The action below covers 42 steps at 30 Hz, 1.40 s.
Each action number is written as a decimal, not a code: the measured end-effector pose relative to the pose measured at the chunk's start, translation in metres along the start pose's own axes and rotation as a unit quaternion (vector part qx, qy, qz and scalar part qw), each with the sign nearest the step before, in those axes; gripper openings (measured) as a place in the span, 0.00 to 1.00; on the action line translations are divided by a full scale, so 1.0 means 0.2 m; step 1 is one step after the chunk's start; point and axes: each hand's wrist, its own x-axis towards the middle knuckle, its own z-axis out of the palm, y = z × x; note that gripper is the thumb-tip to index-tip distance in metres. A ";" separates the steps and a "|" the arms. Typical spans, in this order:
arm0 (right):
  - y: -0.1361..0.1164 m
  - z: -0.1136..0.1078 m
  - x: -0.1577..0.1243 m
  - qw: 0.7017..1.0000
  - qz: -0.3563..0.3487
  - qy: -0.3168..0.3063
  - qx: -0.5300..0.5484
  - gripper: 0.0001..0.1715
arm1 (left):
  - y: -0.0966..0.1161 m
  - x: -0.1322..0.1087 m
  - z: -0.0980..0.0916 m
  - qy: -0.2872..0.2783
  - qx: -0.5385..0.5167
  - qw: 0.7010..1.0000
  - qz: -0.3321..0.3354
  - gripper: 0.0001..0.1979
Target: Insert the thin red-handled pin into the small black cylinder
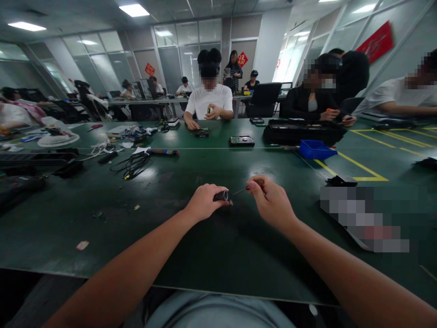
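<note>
Near the middle of the green table [205,255], my left hand [204,202] is closed around a dark cylindrical part [221,196] whose ring-shaped open end faces right. A small brownish piece [231,202] shows just beside that end, by my left fingertips. To the right, my right hand [271,198] grips a screwdriver [251,186] by its reddish handle. Its thin shaft points left toward the cylindrical part, with a small gap between them. My right fingers hide most of the handle.
Cables [134,164] and a multicoloured tool [164,152] lie left. Beyond my hands is a hard drive [241,140]. At right are a blue tray [316,149], a long black case [303,132] and a blurred-out item [358,218]. A person sits opposite.
</note>
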 end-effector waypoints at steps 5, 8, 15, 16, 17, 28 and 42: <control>0.00 0.00 0.00 1.000 0.006 0.004 0.008 0.13 | 0.00 0.00 -0.01 0.006 -0.010 1.000 -0.015 0.17; -0.01 0.00 0.00 1.000 0.008 0.005 0.009 0.14 | 0.02 0.00 -0.02 0.024 -0.050 0.998 -0.028 0.13; 0.02 -0.01 0.00 0.999 0.005 0.038 0.029 0.15 | 0.08 -0.02 -0.03 0.018 -0.101 0.995 -0.014 0.17; 0.02 -0.01 0.00 0.999 0.004 0.040 0.028 0.15 | 0.09 -0.03 -0.03 0.009 -0.100 0.995 -0.010 0.18; 0.02 -0.01 0.00 0.999 0.004 0.041 0.025 0.15 | 0.10 -0.03 -0.03 0.000 -0.094 0.996 -0.005 0.19; 0.01 -0.02 0.00 0.999 0.011 0.037 0.022 0.16 | 0.21 -0.04 0.03 -0.088 0.070 0.992 0.060 0.16; 0.00 -0.02 0.00 0.999 0.011 0.028 0.034 0.15 | 0.27 0.00 0.10 -0.106 0.168 0.977 0.072 0.16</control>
